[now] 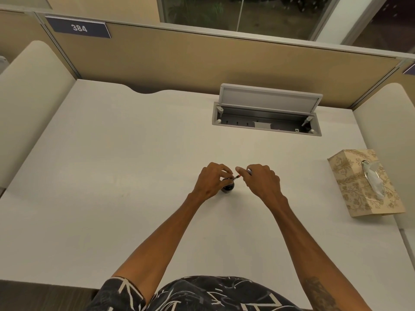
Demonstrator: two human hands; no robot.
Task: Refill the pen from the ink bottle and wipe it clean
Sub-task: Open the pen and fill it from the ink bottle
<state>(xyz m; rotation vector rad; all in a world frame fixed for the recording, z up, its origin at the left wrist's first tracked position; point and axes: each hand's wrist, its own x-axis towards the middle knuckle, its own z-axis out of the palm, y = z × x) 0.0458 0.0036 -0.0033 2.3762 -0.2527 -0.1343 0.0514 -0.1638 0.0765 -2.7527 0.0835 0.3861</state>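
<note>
A small dark ink bottle (pixel 228 187) stands on the white desk (pixel 112 176) near its middle. My left hand (pixel 210 181) wraps around the bottle's left side and top, hiding most of it. My right hand (pixel 260 180) grips a thin pen (pixel 238 176) that slants down and left, its tip at the bottle's mouth. A red band shows on the pen close to the tip. The pen's rear end pokes out above my right knuckles.
A patterned tissue box (pixel 363 185) with a tissue sticking out lies at the desk's right side. An open cable hatch (pixel 266 117) with a raised lid sits at the back right. Tan partition panels wall the desk at the back and both sides.
</note>
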